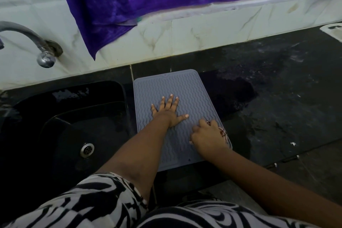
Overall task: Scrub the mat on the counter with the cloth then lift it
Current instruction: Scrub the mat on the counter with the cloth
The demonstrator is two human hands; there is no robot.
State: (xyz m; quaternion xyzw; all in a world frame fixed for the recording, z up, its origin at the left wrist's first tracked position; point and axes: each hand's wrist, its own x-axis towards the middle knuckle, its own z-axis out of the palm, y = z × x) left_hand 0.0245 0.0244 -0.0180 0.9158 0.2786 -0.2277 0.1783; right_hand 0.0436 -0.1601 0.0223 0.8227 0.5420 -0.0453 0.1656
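The left hand [167, 111] pinned the mat [177, 89] flat, fingers spread, while the right hand [208, 137], fingers clamped on the cloth [223, 132], scrubbed; lifting likely came next.

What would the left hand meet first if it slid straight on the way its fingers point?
The left hand lies flat on the mat, fingers aimed away from the person. Going on, it would cross the mat's far edge, a short strip of counter, then probably the tiled wall.

I see a soft, bumpy rubbery mat [177, 102] under my left hand [167, 112], on a shiny wet black stone counter [277, 89].
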